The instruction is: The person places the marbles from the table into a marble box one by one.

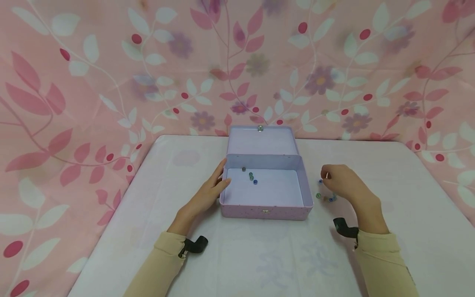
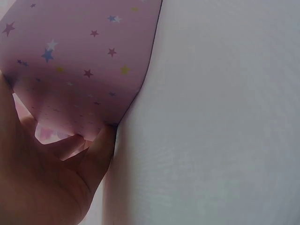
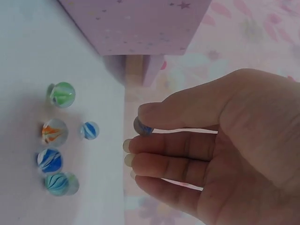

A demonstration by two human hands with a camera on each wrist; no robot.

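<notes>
A lilac box (image 1: pixel 267 212) printed with small stars stands on the table with its hinged lid (image 1: pixel 262 141) raised at the back. Inside lie several small glass marbles (image 1: pixel 255 182), towards the left. My left hand (image 1: pixel 205 197) grips the box's left wall, thumb over the rim and fingers along the outside. Right of the box, my right hand (image 3: pixel 211 136) pinches a bluish marble (image 3: pixel 143 125) between thumb and forefinger, above the table. Near it lie several loose marbles: a green one (image 3: pixel 63 94), an orange-swirled one (image 3: pixel 55 132), blue ones (image 3: pixel 49 160) and a teal one (image 3: pixel 57 183).
A white cloth (image 1: pixel 237 264) covers the table. Behind and beside it hangs a pink curtain (image 1: pixel 259 62) with leaves and flowers. A metal catch (image 1: pixel 260 128) sits on the lid's top edge, and a small clasp (image 1: pixel 265 211) on the box front.
</notes>
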